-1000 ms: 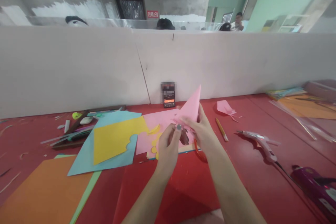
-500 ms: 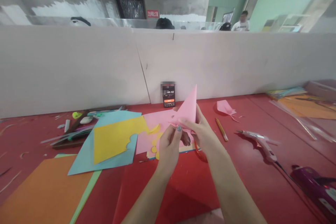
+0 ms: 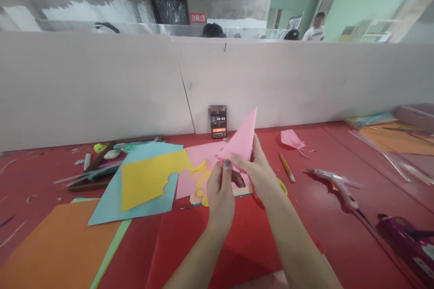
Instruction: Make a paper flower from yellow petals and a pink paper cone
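A folded piece of pink paper [image 3: 242, 140] comes to a tall point at its upper right, held above the table between both hands. My left hand [image 3: 220, 189] pinches its lower left edge, thumb on top. Around its right side and lower edge my right hand [image 3: 257, 167] is closed, the thumb pressed on the front and some fingers hidden behind. Beneath the hands lie a flat pink sheet [image 3: 183, 185], small yellow paper discs [image 3: 204, 201] and scissors with a yellow and red handle [image 3: 282, 186], partly covered by my right wrist.
Yellow paper [image 3: 142, 185] with a scalloped cut lies on a blue sheet [image 3: 108, 207], near orange paper [image 3: 61, 244]. A phone [image 3: 219, 128] leans on the white partition [image 3: 288, 81]. To the right are a pencil-like stick [image 3: 287, 168], a glue gun [image 3: 334, 180] and a purple device [image 3: 403, 235].
The pink paper has tilted a little to the right at its tip. My left hand has shifted slightly along its lower edge, and more of the scissors' handle shows beside my right wrist.
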`<state>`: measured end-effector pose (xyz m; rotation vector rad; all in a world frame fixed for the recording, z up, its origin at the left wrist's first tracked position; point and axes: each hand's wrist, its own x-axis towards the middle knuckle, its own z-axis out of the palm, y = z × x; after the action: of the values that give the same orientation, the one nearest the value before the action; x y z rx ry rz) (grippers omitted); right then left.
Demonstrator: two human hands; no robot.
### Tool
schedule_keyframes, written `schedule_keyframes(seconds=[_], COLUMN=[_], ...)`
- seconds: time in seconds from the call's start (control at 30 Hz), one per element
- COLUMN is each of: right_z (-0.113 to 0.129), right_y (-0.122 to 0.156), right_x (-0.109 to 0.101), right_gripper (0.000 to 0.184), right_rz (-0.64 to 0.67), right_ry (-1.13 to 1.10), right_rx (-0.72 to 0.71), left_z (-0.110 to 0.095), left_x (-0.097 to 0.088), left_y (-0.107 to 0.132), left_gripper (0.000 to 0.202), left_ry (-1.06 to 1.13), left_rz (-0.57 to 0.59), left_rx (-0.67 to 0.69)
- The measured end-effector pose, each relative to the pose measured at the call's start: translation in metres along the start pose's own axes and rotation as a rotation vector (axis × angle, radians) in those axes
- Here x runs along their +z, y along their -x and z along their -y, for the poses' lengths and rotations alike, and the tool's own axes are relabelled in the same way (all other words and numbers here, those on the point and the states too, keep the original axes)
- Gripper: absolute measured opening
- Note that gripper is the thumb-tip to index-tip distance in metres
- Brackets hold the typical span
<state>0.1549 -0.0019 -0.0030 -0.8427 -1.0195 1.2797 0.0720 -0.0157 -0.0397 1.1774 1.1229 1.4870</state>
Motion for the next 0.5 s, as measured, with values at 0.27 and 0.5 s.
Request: schedule_keyframes(seconds=[0.27,0.5], right_z=[0.0033,-0.0043], right_y=[0.0034,-0.0017], right_x=[0.0083,0.0053], right_gripper=[0.064,0.071], right_rz=[-0.018,0.041], right_ry=[-0.055,-0.018], right_rx=[-0.037,0.012], left_z=[0.0022,0.0028], left_x=[-0.0049,-0.0009], left_y=[0.0000,0.0014], left_gripper=[0.027,0.032], left_ry=[0.103,0.056], left_rz=[-0.008,-0.125], left_rx=[0.006,0.009])
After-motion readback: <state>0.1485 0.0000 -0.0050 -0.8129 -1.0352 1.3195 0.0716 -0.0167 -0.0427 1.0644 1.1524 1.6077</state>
